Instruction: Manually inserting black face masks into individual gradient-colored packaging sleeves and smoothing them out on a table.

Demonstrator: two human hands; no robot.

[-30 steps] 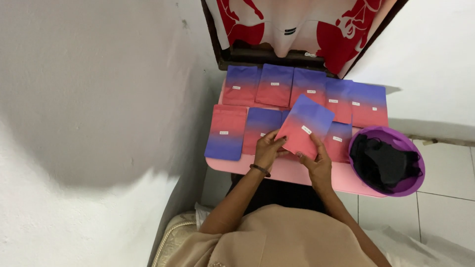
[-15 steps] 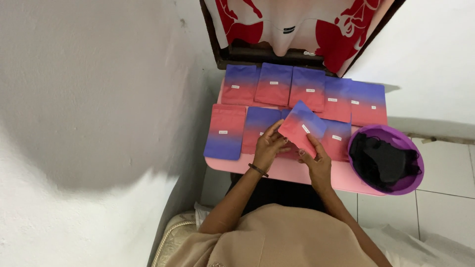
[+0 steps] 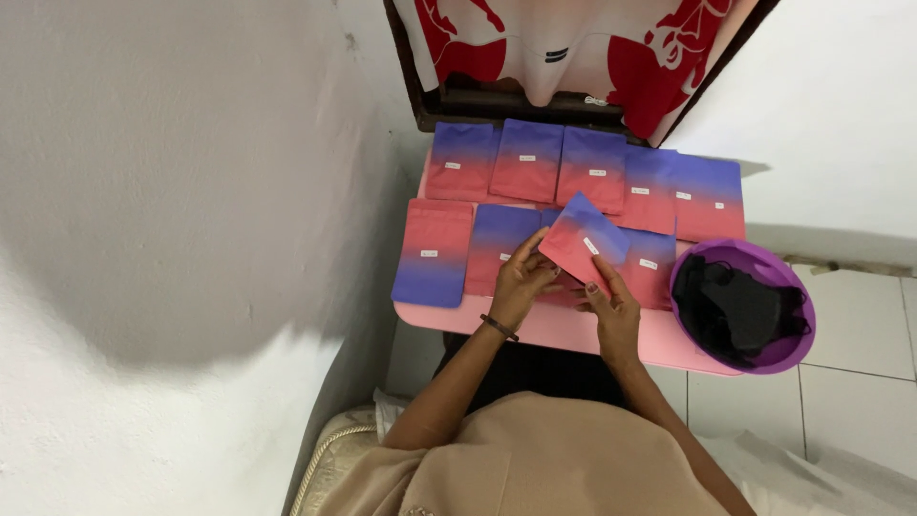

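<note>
A: What is staying out of sight here?

B: The tilted pouch [image 3: 583, 241] is covering the pouches lying under it at the centre of the frame, and the left hand [image 3: 523, 280] is hiding part of its near edge.

A: And the small white labels?

B: Too small to read. The dark stuff in the purple bowl [image 3: 798, 320] at the right is showing no clear shape.

A: The red and white cloth [image 3: 573, 48]?

B: The top edge is cutting it off.
</note>
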